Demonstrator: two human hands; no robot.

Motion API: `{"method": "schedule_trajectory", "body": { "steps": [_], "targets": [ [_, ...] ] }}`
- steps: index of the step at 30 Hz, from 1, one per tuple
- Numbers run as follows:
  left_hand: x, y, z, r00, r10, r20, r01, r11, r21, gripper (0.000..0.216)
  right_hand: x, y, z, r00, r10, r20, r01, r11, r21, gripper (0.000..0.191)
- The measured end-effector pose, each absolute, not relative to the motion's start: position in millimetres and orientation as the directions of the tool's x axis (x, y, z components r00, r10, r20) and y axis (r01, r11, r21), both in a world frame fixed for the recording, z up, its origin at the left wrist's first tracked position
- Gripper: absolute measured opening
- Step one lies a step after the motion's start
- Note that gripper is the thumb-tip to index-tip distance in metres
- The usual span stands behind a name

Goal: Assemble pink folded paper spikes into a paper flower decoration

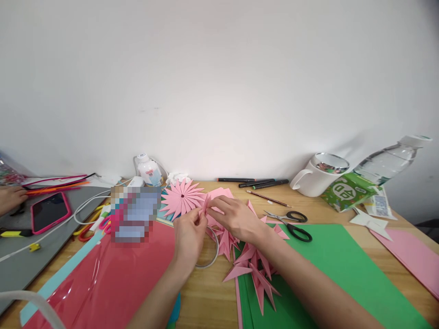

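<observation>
While left hand [190, 234] and right hand [235, 214] are pinching pink paper [205, 204], it's looking light, crushable, best held along folds

Green box [362, 186]: white emblem [344, 192], characters unclear | white bottle [150, 168]: red print [150, 172], too small to read

1. The left grip [188, 234] and right grip [236, 214] are pinching a folded pink piece [205, 204] between them.
2. A pink paper rosette [178, 203] is sitting just beyond the left grip.
3. Black-handled scissors [286, 221] are lying to the right of the right grip.
</observation>
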State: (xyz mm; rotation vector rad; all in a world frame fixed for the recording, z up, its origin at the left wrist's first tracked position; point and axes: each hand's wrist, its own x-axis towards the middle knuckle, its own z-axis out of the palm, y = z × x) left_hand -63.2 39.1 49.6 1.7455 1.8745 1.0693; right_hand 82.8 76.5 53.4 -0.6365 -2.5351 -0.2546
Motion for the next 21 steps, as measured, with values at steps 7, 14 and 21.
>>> {"method": "schedule_trajectory", "body": {
  "steps": [7,14,21],
  "targets": [
    [-64.2,40.5,49.6,-0.17,0.974,0.153,0.582,-0.026,0.813,0.028,82.0,75.2,48.9,-0.732,0.395,0.555,0.485,0.874,0.017,0.019],
    [-70.9,45.6,45.1,-0.14,0.99,-0.016,0.308,0.059,0.949,0.029,78.5,74.3,46.4,-0.721,0.383,0.578,0.502,0.863,0.053,0.019],
    [-66.9,44.4,52.7,-0.15,0.978,-0.145,0.073,0.157,0.985,0.026,80.5,77.5,45.3,-0.703,0.393,0.593,0.464,0.885,-0.037,0.022]
  ]
}}
